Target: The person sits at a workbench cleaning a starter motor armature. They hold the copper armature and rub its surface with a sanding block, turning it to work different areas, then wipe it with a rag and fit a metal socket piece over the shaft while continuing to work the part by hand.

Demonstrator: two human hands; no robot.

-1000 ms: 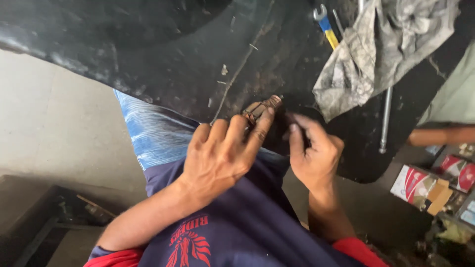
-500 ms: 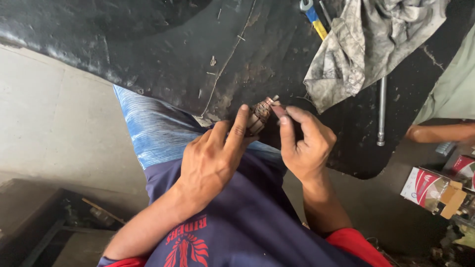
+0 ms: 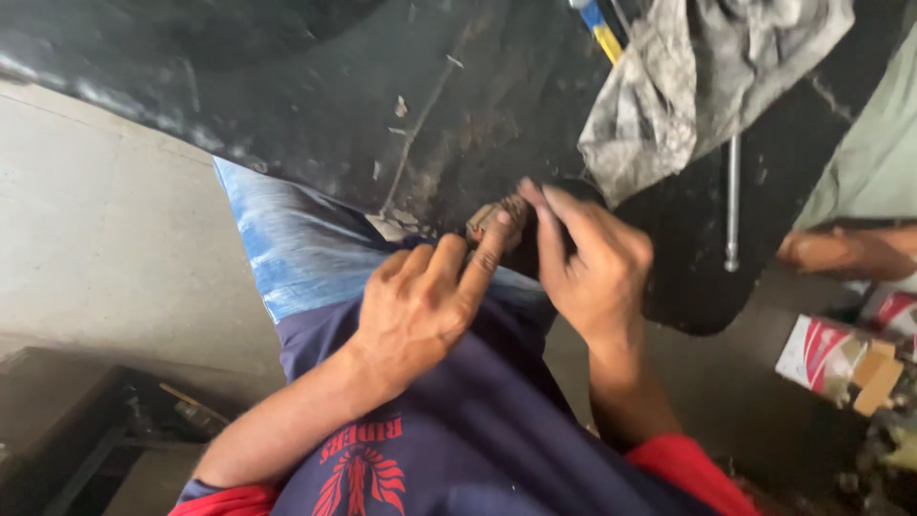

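A big black rubber sheet (image 3: 315, 105), cracked and dusty, lies across my lap. At its near edge sits a small brown, rusty-looking piece (image 3: 497, 215). My left hand (image 3: 420, 306) reaches up to it with the index finger stretched out and touching it. My right hand (image 3: 587, 258) pinches the same piece from the right with thumb and fingertips. What the piece is stays unclear, since my fingers hide most of it.
A dirty grey rag (image 3: 688, 86) lies on the rubber, with a blue-and-yellow handled tool (image 3: 602, 24) and a thin metal rod (image 3: 731, 201) beside it. Another person's hand (image 3: 841, 250) rests at the right. Red-and-white cartons (image 3: 831, 358) stand on the concrete floor.
The view has swung so the rubber and rag sit higher and to the right. My left index finger has straightened onto the brown piece, and my right fingers have closed onto it.
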